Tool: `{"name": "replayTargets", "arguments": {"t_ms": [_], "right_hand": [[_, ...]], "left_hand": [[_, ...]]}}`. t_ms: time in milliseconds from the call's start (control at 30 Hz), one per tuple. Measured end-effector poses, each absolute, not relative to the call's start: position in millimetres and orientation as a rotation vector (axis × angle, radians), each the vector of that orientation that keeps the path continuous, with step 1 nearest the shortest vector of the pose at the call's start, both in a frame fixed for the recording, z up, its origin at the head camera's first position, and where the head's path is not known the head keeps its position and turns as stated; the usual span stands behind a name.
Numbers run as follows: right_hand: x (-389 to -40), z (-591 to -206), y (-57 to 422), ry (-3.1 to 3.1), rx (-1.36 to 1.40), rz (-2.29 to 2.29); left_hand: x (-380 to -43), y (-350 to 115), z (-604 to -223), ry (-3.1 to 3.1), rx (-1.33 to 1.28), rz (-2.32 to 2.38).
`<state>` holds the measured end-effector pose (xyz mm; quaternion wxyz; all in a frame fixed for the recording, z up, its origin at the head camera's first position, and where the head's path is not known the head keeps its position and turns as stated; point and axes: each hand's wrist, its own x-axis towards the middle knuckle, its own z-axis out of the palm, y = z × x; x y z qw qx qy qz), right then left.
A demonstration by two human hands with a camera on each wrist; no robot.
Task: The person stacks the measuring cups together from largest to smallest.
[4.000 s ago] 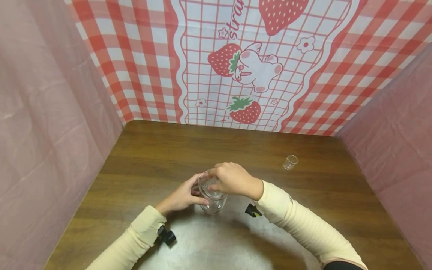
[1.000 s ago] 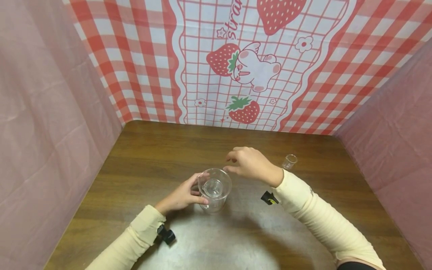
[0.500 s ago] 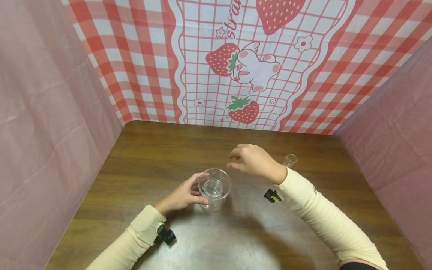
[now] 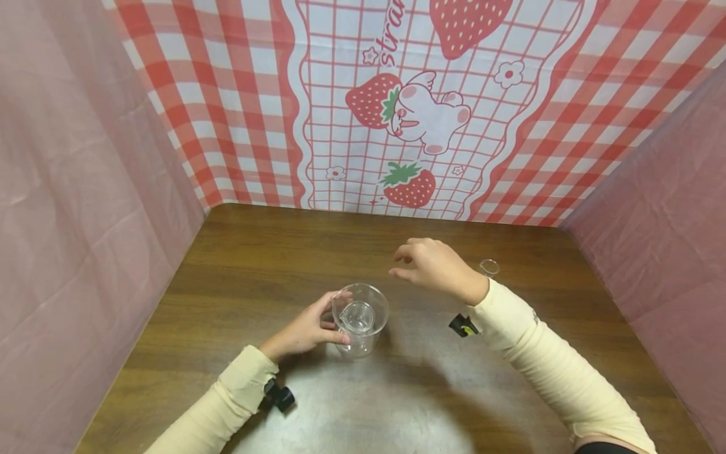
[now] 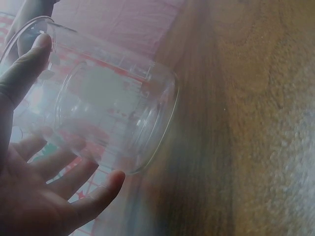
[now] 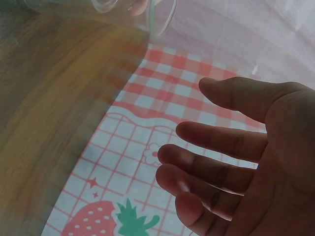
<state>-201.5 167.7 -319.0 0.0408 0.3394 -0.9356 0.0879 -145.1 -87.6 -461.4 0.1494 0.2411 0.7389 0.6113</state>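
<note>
A large clear glass beaker (image 4: pixel 363 343) stands upright on the table, with a smaller clear beaker (image 4: pixel 358 316) nested inside it. My left hand (image 4: pixel 309 326) holds the large beaker from its left side, thumb at the near wall and fingers round the far side. In the left wrist view, thumb and fingers (image 5: pixel 74 206) lie on either side of the glass. My right hand (image 4: pixel 437 268) hovers to the right of the beaker, holding nothing. Its fingers are loosely bent and apart in the right wrist view. Beyond that wrist, a small beaker (image 4: pixel 489 267) is partly hidden.
The brown wooden table (image 4: pixel 272 252) reaches back to a red and white strawberry-print cloth (image 4: pixel 397 183). Pink cloth walls (image 4: pixel 85 189) hang at both sides. Dark camera mounts are strapped on both wrists.
Four seconds ago my right hand reached into the large beaker; since then it has come out and moved right and back, now covering part of the small beaker. My left hand has stayed put.
</note>
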Motion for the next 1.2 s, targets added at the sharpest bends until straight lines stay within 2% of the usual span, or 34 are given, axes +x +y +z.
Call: {"name": "replayTargets", "arguments": {"t_ms": [1200], "right_hand": [[-225.3,-315.7,207.5,-3.014,0.821,0.333]], "left_hand": [[-146.3,-87.3,-464.0,2.143,0.692,1.749]]}}
